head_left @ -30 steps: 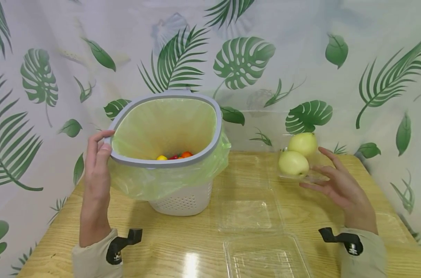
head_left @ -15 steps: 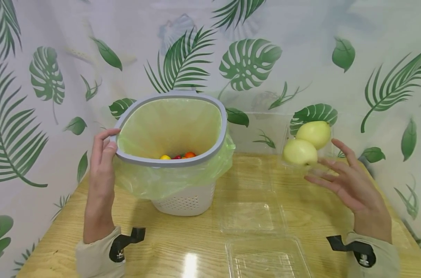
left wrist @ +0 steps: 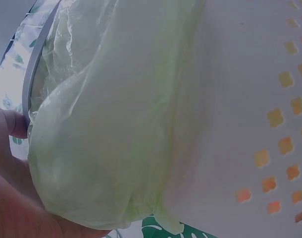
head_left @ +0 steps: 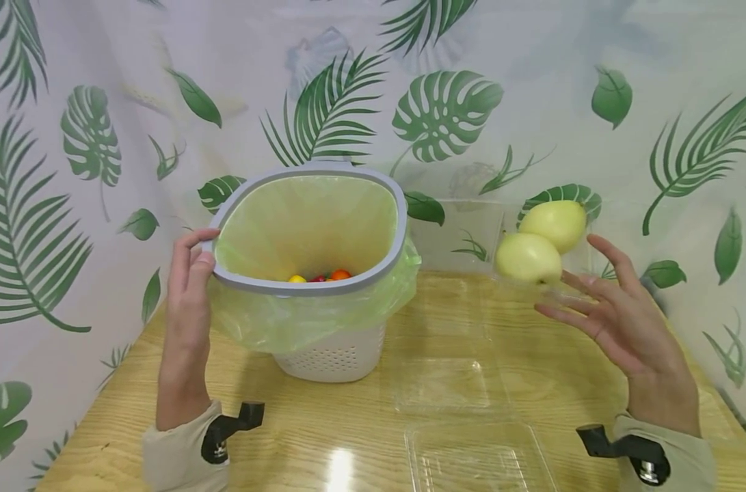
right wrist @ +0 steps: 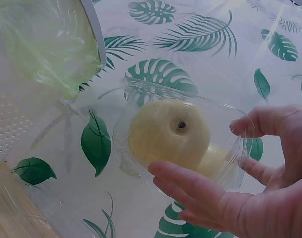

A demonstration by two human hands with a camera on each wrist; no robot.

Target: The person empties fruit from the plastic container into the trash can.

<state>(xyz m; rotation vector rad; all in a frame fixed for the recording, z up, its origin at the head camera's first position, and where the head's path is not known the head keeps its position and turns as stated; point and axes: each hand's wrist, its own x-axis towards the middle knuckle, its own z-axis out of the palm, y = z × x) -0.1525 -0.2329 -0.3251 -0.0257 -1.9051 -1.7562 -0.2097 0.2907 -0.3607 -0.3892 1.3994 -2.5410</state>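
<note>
My left hand (head_left: pixel 188 294) pinches the grey rim (head_left: pixel 403 212) of a white perforated bin (head_left: pixel 329 361) between thumb and fingers. A light green plastic bag (head_left: pixel 311 318) lines it and hangs over the rim. Inside lie a yellow fruit (head_left: pixel 297 279), a red one and an orange-red one (head_left: pixel 340 275). My right hand (head_left: pixel 619 314) holds a see-through plastic container (right wrist: pixel 163 88), thumb at one edge and fingers beneath. Two pale yellow pears (head_left: pixel 528 258) sit in it, raised above the table. The left wrist view shows the bag and bin wall (left wrist: pixel 225 124) up close.
Several see-through plastic trays (head_left: pixel 480 434) lie on the wooden table (head_left: pixel 299 437) right of the bin. Behind the table hangs a white sheet (head_left: pixel 360 41) with green leaf prints.
The right hand has lifted the container with the pears upward from near the table's back right, tilting it. The left hand stays on the bin rim; the whole view has shifted slightly.
</note>
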